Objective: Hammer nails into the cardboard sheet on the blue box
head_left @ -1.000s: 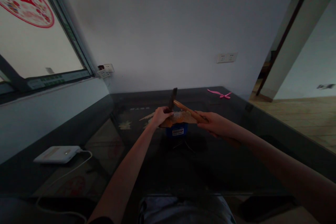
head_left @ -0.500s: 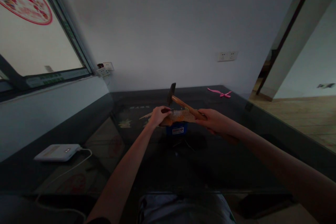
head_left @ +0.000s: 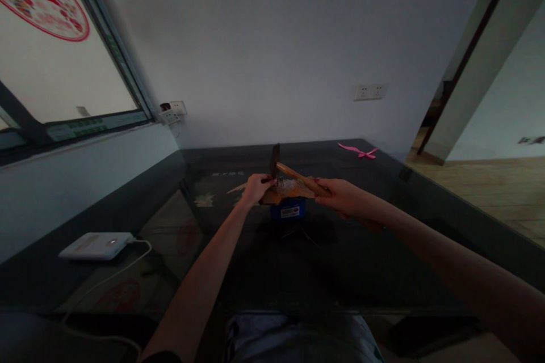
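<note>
My right hand (head_left: 340, 195) is closed round the wooden handle of a hammer (head_left: 293, 173). The dark hammer head is low, right at the fingertips of my left hand (head_left: 255, 187). Those fingers are pinched together over the left part of a rough, light-brown board (head_left: 293, 188); a small dark bit shows at their tips, too small to name. Beside them, several thin dark nails (head_left: 280, 182) stand upright in the board. Under the board sits a blue box (head_left: 288, 209) with a white label.
Everything stands on a dark glossy table (head_left: 340, 261). A white power bank (head_left: 96, 245) with a white cable lies at the left. A pink ribbon (head_left: 361, 152) is at the back right. The wall (head_left: 272, 57) rises behind the table, with sockets (head_left: 370, 92) on it.
The hammer head has come down and slightly left, onto or just over the spot by my left fingertips. My left hand stays pinched in nearly the same place.
</note>
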